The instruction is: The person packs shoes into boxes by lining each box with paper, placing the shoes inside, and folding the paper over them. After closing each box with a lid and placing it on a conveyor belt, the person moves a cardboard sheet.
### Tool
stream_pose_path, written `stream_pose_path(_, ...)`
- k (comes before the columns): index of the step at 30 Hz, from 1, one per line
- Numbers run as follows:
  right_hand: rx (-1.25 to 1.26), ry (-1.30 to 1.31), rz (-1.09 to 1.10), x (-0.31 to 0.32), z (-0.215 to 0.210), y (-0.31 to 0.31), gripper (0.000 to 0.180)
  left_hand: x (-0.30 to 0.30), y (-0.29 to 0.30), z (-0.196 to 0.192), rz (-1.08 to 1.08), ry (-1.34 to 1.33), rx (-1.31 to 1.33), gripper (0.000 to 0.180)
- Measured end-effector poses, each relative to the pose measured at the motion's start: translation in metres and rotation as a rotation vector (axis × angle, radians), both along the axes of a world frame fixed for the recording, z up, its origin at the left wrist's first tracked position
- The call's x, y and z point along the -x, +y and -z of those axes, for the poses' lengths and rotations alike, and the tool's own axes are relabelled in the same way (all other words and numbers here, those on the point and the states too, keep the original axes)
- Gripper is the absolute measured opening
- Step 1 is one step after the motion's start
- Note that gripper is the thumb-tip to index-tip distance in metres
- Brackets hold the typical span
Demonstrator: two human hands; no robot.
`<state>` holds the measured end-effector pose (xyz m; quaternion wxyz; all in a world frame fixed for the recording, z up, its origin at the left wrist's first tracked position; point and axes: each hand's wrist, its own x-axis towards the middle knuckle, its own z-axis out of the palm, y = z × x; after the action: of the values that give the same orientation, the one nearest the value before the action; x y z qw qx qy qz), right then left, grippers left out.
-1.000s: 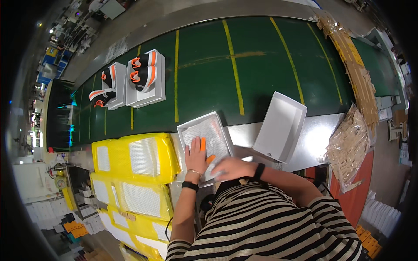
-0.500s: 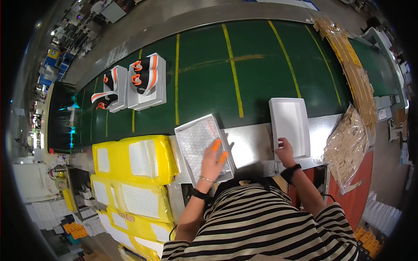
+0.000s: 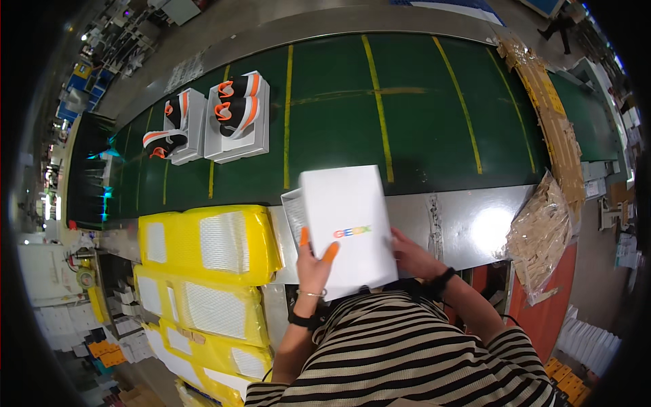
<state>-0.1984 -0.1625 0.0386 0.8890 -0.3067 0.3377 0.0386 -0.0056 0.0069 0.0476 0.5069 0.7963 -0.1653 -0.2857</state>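
A white lid (image 3: 349, 200) clasped by left hand (image 3: 314, 273) and right hand (image 3: 412, 256)

The left hand grips the lid's near left edge, the right hand its right edge. It slants over a white box (image 3: 292, 211), mostly hidden; contact between them I cannot tell. Yellow packs (image 3: 182, 234) lie left; boxed shoes (image 3: 239, 115) stand far left on the green belt (image 3: 332, 129).

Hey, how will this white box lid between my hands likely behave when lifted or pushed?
The white box lid is probably fairly stiff: its face looks flat and its edges straight between the left hand and right hand. It may be slightly slippery, as its surface looks smooth. Being flat-faced and rectangular, it would likely slide rather than roll.
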Motion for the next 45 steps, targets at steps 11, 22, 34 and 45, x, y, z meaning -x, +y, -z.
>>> stream_pose_path(11,1.105,-0.010,0.129,-0.110,0.094,0.021,0.051,-0.041,0.030,0.035,-0.030,-0.178,-0.107,0.055)
stream_pose_path(22,0.884,0.190,-0.004,-0.063,0.046,0.042,0.095,-0.008,0.057,0.066,0.057,0.057,0.168,0.072)
stream_pose_path(34,0.397,-0.057,0.003,0.049,0.054,0.007,0.109,0.043,-0.033,-0.026,0.178,0.756,-0.042,0.055)
stream_pose_path(45,0.123,-0.139,1.332,0.352,-0.023,0.031,0.070,0.143,-0.186,0.010,0.871,0.584,0.074,0.046)
